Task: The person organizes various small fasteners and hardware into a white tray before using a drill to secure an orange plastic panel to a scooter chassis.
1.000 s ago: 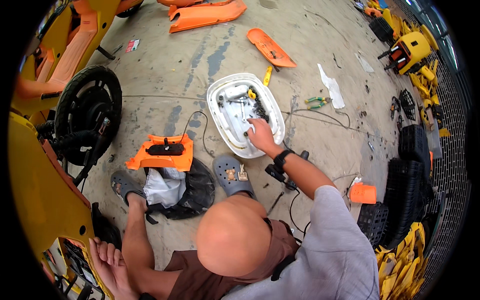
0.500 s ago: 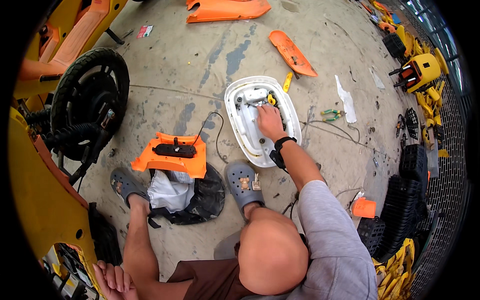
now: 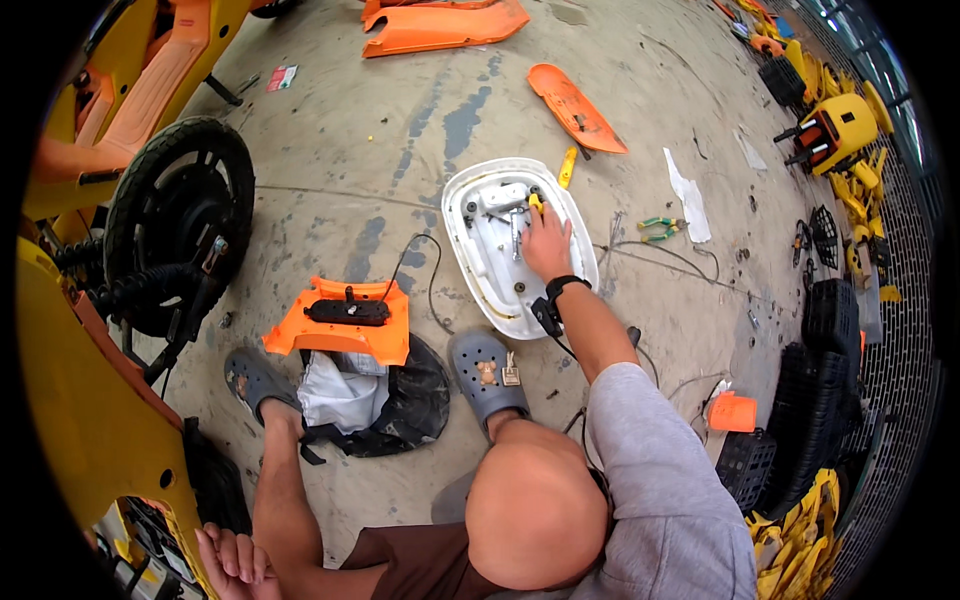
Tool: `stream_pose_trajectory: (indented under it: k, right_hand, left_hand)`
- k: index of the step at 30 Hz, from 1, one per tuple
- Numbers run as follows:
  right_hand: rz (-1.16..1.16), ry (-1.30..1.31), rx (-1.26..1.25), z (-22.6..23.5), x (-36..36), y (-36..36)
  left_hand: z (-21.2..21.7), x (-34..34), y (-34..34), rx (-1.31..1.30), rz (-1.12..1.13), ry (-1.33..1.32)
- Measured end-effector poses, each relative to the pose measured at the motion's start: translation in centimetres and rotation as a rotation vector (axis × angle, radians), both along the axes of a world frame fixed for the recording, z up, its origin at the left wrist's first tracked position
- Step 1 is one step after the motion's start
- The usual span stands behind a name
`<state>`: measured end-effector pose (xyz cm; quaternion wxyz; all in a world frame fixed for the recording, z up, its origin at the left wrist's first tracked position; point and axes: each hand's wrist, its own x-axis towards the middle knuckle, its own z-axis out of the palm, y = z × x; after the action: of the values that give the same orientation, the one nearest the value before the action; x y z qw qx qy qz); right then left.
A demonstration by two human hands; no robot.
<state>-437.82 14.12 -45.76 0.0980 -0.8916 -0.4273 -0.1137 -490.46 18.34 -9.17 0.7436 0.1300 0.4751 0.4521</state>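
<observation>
while a white, oval plastic shell (image 3: 520, 245) lies open side up on the concrete floor (image 3: 330, 210) just past the person's feet, the right hand (image 3: 545, 243) reaches into its far half and presses a small yellow-handled tool (image 3: 535, 201) against the fittings inside; the fingers are curled round the handle, though how tightly cannot be told. a dark watch sits on that wrist. the step in hand looks like loosening or tightening a fastener in the shell, and the next move would call for keeping the tool upright on that spot while the shell stays flat. the left hand (image 3: 228, 560) is low at the near left edge, fingers loosely open and holding nothing that shows, beside a yellow vehicle body (image 3: 90, 420). just left of the shell, an orange panel with a black part on it (image 3: 345, 320) rests over a dark bag (image 3: 385, 400), between two grey clogs (image 3: 485, 370). a black wheel (image 3: 175, 225) stands further left. to the right of the shell lie green-handled pliers (image 3: 655, 228), loose wires and a white strip; an orange fender piece (image 3: 578, 108) lies beyond, and black and yellow parts are heaped along the right.
</observation>
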Motion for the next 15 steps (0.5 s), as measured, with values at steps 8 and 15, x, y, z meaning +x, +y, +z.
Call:
stream_pose_trajectory:
  k: [8, 15]
  right_hand:
    - [0.329, 0.309, 0.123, 0.3, -3.4, -7.3]
    - [0.223, 0.147, 0.148, 1.3, -2.7, -7.5]
  left_hand:
    - [0.1, 0.1, -0.4, 0.037, 0.000, -0.045]
    - [-0.2, -0.2, -0.4, 0.028, -0.009, -0.112]
